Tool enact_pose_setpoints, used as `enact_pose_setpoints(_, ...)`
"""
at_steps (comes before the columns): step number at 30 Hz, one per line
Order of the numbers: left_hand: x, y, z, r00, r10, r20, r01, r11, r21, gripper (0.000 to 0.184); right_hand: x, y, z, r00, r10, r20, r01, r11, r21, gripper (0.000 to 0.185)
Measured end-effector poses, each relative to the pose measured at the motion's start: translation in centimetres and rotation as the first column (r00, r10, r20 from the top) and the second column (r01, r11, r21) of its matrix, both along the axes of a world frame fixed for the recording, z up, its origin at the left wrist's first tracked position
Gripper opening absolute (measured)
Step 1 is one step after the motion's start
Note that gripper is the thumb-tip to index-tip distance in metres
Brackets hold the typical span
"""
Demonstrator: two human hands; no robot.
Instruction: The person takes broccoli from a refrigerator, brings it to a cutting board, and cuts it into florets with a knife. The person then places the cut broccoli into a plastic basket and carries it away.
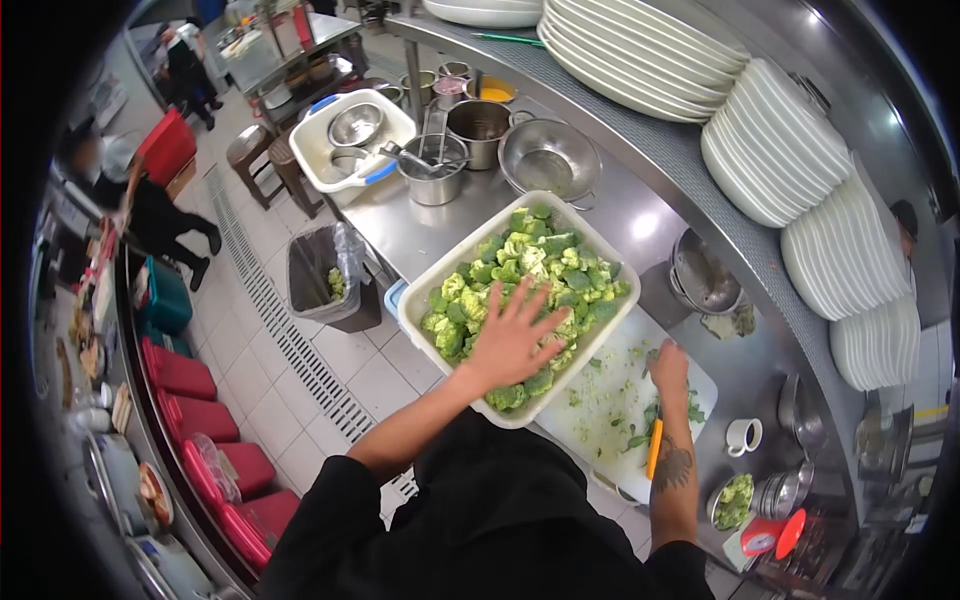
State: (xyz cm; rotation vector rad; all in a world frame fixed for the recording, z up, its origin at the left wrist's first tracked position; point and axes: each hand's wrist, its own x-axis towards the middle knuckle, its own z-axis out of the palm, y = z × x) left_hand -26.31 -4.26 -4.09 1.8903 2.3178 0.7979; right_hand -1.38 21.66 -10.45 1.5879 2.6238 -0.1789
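My left hand (515, 338) lies with spread fingers on a heap of broccoli florets (540, 262). The florets fill a cream plastic tub (622, 310) at the front of the steel counter. My right hand (669, 370) is closed above a white cutting board (590, 425); a bit of green shows by its fingers, but what it holds is too small to make out. Broccoli scraps (640, 437) and leaves are scattered over the board. An orange-handled knife (655, 449), partly hidden, rests beside my right forearm.
Stacked white plates (640, 60) crowd the shelf above. Pots (433, 170), a colander (550, 158) and a white basin (320, 170) stand at the back left. A lined bin (335, 275) is on the floor. A mug (743, 437) and red scale (762, 538) sit right. Two people stand far left.
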Motion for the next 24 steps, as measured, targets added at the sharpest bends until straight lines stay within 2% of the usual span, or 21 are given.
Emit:
enact_pose_setpoints(2, -2.9, -0.5, 0.4, 0.99, 0.124, -0.067, -0.129, 0.989, -0.077, 0.051, -1.4, -1.0, 2.8, 0.979, 0.027, -0.203, -0.038, 0.998, -0.052, 0.025)
enact_pose_setpoints(3, -4.5, -0.5, -1.6, 0.982, 0.174, -0.079, -0.183, 0.977, -0.112, 0.051, -2.2, -2.1, 4.0, 0.98, 0.0, -0.201, -0.012, 0.998, -0.063, 0.025)
enact_pose_setpoints(4, -6.1, -0.3, -3.6, 0.969, 0.228, -0.098, -0.24, 0.96, -0.141, 0.051, -3.5, -3.1, 5.4, 0.952, -0.001, -0.305, -0.01, 0.999, -0.035, 0.026)
enact_pose_setpoints(5, -7.2, -0.5, -4.1, 0.973, 0.208, -0.104, -0.222, 0.964, -0.143, 0.051, -4.4, -4.0, 6.5, 0.914, 0.004, -0.406, -0.006, 1.0, -0.003, 0.029)
enact_pose_setpoints(9, -10.6, -1.1, -4.2, 0.942, 0.334, 0.02, -0.326, 0.93, -0.17, 0.049, -6.2, -6.4, 8.4, 0.9, -0.053, -0.433, 0.061, 0.998, 0.004, 0.029)
enact_pose_setpoints(10, -11.5, -1.3, -4.0, 0.917, 0.397, 0.045, -0.382, 0.904, -0.191, 0.048, -6.6, -6.6, 8.3, 0.862, 0.011, -0.507, 0.007, 0.999, 0.033, 0.029)
enact_pose_setpoints(11, -12.1, -1.9, -3.9, 0.922, 0.384, 0.043, -0.37, 0.909, -0.191, 0.048, -7.2, -7.0, 8.4, 0.815, 0.073, -0.574, -0.043, 0.997, 0.066, 0.029)
enact_pose_setpoints(12, -12.4, -2.8, -3.9, 0.904, 0.425, 0.047, -0.414, 0.898, -0.15, 0.045, -7.8, -7.4, 8.2, 0.815, 0.06, -0.576, -0.027, 0.997, 0.066, 0.029)
enact_pose_setpoints(14, -12.8, -4.6, -4.5, 0.893, 0.447, 0.056, -0.44, 0.892, -0.109, 0.043, -9.2, -8.5, 8.4, 0.802, -0.063, -0.594, -0.094, 0.969, -0.23, 0.031)
enact_pose_setpoints(16, -13.2, -6.4, -5.2, 0.788, 0.473, 0.393, -0.521, 0.853, 0.018, 0.039, -9.2, -9.3, 7.5, 0.807, -0.103, -0.582, -0.023, 0.979, -0.205, 0.033)
enact_pose_setpoints(17, -13.4, -7.3, -5.6, 0.786, 0.475, 0.397, -0.523, 0.852, 0.016, 0.039, -9.1, -10.0, 6.8, 0.812, -0.131, -0.569, 0.03, 0.983, -0.184, 0.034)
enact_pose_setpoints(18, -13.5, -8.1, -5.9, 0.718, 0.541, 0.439, -0.581, 0.812, -0.05, 0.037, -8.9, -10.9, 6.2, 0.815, -0.122, -0.566, 0.022, 0.983, -0.18, 0.034)
enact_pose_setpoints(19, -13.7, -8.7, -6.2, 0.642, 0.601, 0.475, -0.633, 0.766, -0.114, 0.036, -8.6, -11.8, 5.6, 0.817, -0.242, -0.524, 0.105, 0.955, -0.277, 0.038)
enact_pose_setpoints(20, -13.9, -9.2, -6.5, 0.637, 0.601, 0.482, -0.639, 0.762, -0.106, 0.036, -8.4, -12.6, 4.9, 0.806, -0.357, -0.472, 0.19, 0.912, -0.365, 0.041)
enact_pose_setpoints(21, -14.0, -9.7, -6.7, 0.619, 0.596, 0.511, -0.601, 0.779, -0.18, 0.036, -8.3, -13.0, 3.6, 0.807, -0.349, -0.476, 0.187, 0.916, -0.355, 0.041)
enact_pose_setpoints(22, -14.0, -9.8, -6.9, 0.603, 0.589, 0.538, -0.552, 0.795, -0.251, 0.036, -8.3, -13.4, 1.8, 0.764, -0.418, -0.491, 0.178, 0.869, -0.462, 0.042)
enact_pose_setpoints(23, -13.9, -9.7, -7.0, 0.61, 0.574, 0.547, -0.555, 0.802, -0.222, 0.036, -8.2, -13.6, 0.4, 0.718, -0.491, -0.493, 0.165, 0.808, -0.565, 0.044)
enact_pose_setpoints(24, -14.2, -9.9, -7.9, 0.613, 0.565, 0.553, -0.549, 0.807, -0.216, 0.036, -8.3, -13.6, -0.6, 0.715, -0.492, -0.496, 0.171, 0.812, -0.557, 0.044)
